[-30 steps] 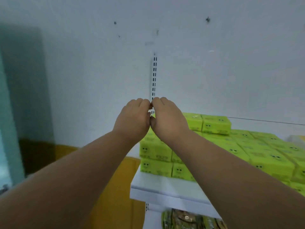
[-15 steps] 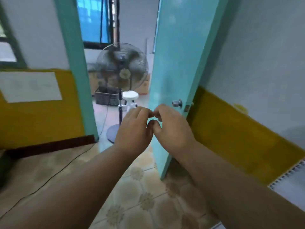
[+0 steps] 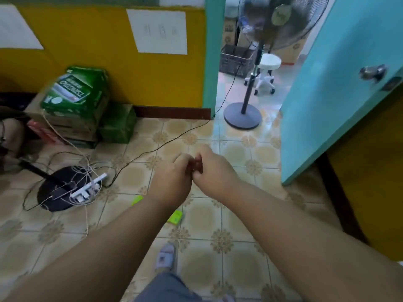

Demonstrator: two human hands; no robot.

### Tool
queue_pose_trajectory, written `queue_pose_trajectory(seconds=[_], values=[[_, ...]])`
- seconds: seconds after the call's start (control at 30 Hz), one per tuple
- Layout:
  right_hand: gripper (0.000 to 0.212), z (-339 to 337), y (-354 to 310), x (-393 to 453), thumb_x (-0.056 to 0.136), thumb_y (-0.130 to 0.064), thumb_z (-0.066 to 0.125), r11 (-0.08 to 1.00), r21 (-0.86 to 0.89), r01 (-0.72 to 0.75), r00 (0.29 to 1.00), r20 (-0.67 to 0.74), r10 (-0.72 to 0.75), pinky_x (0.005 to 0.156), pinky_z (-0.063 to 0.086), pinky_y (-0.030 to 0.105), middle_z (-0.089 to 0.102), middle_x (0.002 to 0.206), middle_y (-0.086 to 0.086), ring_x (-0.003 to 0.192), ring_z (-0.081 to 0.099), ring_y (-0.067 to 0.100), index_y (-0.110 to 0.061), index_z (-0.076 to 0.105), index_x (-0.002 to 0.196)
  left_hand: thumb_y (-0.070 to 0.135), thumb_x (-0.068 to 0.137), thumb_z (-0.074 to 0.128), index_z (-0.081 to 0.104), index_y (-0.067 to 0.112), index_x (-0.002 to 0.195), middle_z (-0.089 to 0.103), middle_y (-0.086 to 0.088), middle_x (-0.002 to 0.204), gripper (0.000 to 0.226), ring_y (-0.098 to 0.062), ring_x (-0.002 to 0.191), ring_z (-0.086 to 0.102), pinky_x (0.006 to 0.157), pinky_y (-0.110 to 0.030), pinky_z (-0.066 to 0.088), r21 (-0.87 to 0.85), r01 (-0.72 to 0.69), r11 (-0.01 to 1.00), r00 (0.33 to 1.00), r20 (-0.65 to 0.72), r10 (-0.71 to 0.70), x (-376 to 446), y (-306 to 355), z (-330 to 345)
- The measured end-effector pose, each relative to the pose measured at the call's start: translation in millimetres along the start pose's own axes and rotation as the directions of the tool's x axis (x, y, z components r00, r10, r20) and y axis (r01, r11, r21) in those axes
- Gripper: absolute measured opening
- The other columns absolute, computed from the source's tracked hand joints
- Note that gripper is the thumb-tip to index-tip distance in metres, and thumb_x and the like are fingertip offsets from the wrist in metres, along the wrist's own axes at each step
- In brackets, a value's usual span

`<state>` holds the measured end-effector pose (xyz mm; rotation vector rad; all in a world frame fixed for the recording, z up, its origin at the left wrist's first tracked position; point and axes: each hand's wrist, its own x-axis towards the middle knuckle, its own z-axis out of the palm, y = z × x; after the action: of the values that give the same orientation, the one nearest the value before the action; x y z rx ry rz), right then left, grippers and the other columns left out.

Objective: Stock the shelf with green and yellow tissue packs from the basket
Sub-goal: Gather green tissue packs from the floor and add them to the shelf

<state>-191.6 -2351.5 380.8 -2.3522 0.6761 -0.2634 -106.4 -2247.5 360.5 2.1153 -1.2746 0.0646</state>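
Head view looks down at your two hands held out over the tiled floor (image 3: 235, 216). Two green tissue packs lie on the tiles below your forearms: one flat pack (image 3: 137, 200) just left of your left forearm, and a second pack (image 3: 175, 217) in the gap between your arms. Both are small, bright and rectangular. No basket or shelf shows.

Your left hand (image 3: 172, 179) and right hand (image 3: 214, 171) meet knuckle to knuckle, touching at the fingertips. All fingers on both are curled inward; blur hides whether anything is pinched between them, so I cannot tell if they grip something. Both forearms are bare and stretch forward from the lower corners.

One pedestal fan (image 3: 270, 29) with a round dark base stands in the doorway, beside one white wheeled stool (image 3: 267, 68) and one dark plastic crate (image 3: 235, 61). One turquoise door (image 3: 340, 83) with a round metal knob hangs open at right. Against the yellow wall sits one stack of cardboard boxes (image 3: 72, 125) topped by a glossy green bag (image 3: 76, 92). One white power strip (image 3: 88, 189) lies in a tangle of thin cords on a second round black base (image 3: 54, 197). One grey slipper (image 3: 165, 257) shows near the bottom edge.
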Motion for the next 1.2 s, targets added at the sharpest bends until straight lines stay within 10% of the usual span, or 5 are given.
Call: queue_pose_trajectory(seconds=[0.53, 1.2], values=[[0.021, 228, -4, 174, 0.076, -0.018, 0.064, 0.957, 0.119, -0.265, 0.957, 0.152, 0.246, 0.063, 0.045, 0.034, 0.057, 0.076, -0.004, 0.073, 0.057, 0.022, -0.018, 0.047, 0.088, 0.007, 0.086, 0.060, 0.065, 0.015, 0.096, 0.065, -0.002, 0.092, 0.013, -0.022, 0.088, 0.057, 0.069, -0.024, 0.034, 0.003, 0.308, 0.951, 0.930, 0.207, -0.302, 34, -270, 35], [0.048, 599, 355, 205, 0.078, -0.033, 0.077, 0.862, 0.032, -0.505, 0.839, 0.254, 0.482, 0.080, 0.046, 0.033, 0.058, 0.113, 0.007, 0.101, 0.059, 0.024, -0.013, 0.053, 0.114, 0.023, 0.091, 0.062, 0.057, 0.020, 0.105, 0.064, 0.001, 0.101, 0.015, -0.018, 0.094, 0.059, 0.077, -0.027, 0.042, 0.001, 0.782, 0.623, 0.549, 0.473, -0.689, -114, -518, 458]])
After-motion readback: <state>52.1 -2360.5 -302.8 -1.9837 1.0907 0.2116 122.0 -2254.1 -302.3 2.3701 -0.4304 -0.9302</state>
